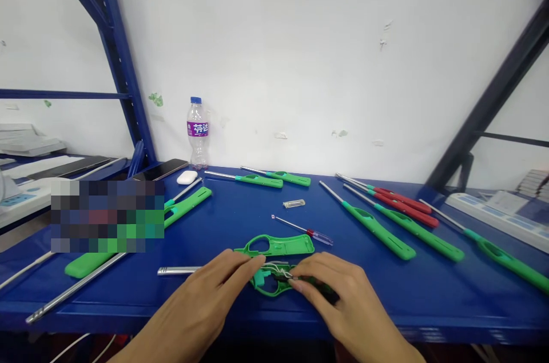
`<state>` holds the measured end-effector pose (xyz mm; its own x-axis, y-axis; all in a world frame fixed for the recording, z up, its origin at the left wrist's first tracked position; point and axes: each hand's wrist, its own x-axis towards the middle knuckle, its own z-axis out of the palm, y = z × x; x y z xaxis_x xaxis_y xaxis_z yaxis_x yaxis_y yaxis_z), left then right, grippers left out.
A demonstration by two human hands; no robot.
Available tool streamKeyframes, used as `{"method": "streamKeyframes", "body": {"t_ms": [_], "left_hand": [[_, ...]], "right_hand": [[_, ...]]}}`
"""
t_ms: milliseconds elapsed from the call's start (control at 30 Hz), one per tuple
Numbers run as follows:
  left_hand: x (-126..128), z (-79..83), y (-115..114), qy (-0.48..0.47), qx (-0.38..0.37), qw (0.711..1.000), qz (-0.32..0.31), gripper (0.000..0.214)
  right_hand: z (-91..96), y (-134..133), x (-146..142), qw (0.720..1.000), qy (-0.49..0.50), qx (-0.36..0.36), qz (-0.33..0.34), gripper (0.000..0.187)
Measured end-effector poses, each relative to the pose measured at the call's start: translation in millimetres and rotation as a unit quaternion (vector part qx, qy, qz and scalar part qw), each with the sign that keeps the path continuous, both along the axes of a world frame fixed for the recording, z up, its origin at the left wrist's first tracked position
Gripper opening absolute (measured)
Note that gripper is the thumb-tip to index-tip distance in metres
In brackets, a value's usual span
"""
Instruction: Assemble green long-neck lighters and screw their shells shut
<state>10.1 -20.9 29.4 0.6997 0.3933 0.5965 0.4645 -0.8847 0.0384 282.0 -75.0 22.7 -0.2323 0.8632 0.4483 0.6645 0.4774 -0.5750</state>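
Observation:
An opened green gas lighter half (271, 292) lies near the table's front edge, with a teal trigger, white wires (281, 272) and dark parts inside. Its metal tube (178, 271) points left. My left hand (214, 283) is closed over the front end of this half, its fingers partly hidden. My right hand (338, 283) is closed at the handle, thumb and fingertips pinched at the wires. Just behind lies the other green shell half (291, 245), its inside facing up. A small screwdriver (319, 236) and a clear fuel tank (294, 203) lie beyond.
Several whole green lighters (377, 228) and red lighters (405, 206) lie at right, with more at left and back. A bottle (198, 134), a white earphone case (187, 178) and a phone (165, 169) stand or lie by the wall. A power strip (501, 217) is at right.

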Motion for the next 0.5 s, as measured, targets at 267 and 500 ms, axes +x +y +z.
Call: {"method": "streamKeyframes", "body": {"t_ms": [267,500], "left_hand": [[0.5,-17.2,-0.7,0.041,0.059,0.997,0.012,0.075],[2.1,-12.2,5.7,0.042,0.017,0.998,-0.035,0.055]], "right_hand": [[1.2,-0.1,1.5,1.000,0.003,-0.001,0.004,0.012],[-0.9,0.2,2.0,1.000,-0.006,0.003,0.003,0.013]]}}
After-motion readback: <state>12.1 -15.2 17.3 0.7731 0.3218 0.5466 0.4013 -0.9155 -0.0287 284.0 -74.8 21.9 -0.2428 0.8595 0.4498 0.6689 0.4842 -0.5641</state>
